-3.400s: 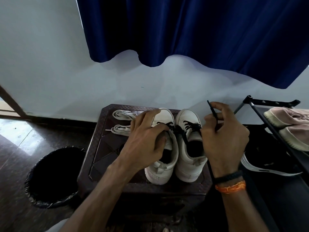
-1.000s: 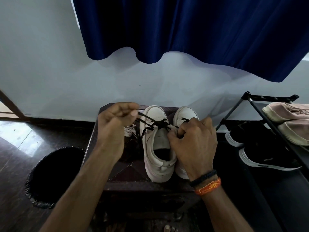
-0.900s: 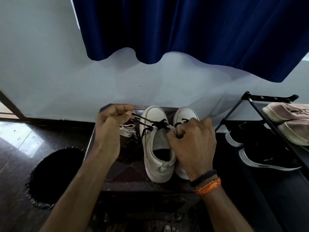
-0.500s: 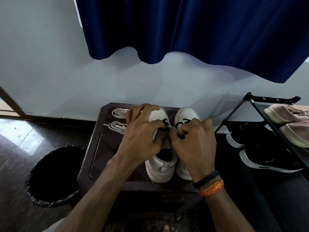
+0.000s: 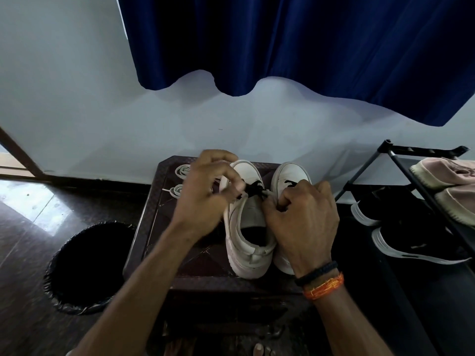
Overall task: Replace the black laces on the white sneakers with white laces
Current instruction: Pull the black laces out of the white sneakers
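Note:
Two white sneakers stand side by side on a dark brown stool [image 5: 159, 227], toes toward the wall. The left sneaker [image 5: 246, 227] still carries a black lace [image 5: 254, 190] near its toe end. My left hand [image 5: 205, 196] pinches that lace at the shoe's left side. My right hand [image 5: 300, 219] grips the left sneaker's right edge with curled fingers and covers much of the right sneaker [image 5: 290, 176], which shows a bit of black lace. Two coiled white laces [image 5: 180, 181] lie on the stool behind my left hand, partly hidden.
A black-lined bin [image 5: 87, 263] stands on the floor left of the stool. At the right a black shoe rack [image 5: 411, 181] holds pink shoes [image 5: 449, 183] above and black shoes [image 5: 411, 240] below. A blue curtain [image 5: 295, 47] hangs over the wall behind.
My left hand pulled a length of black lace out to the left a second ago, came back to the sneaker, and now pinches the lace at the eyelets. My right hand stayed on the shoe.

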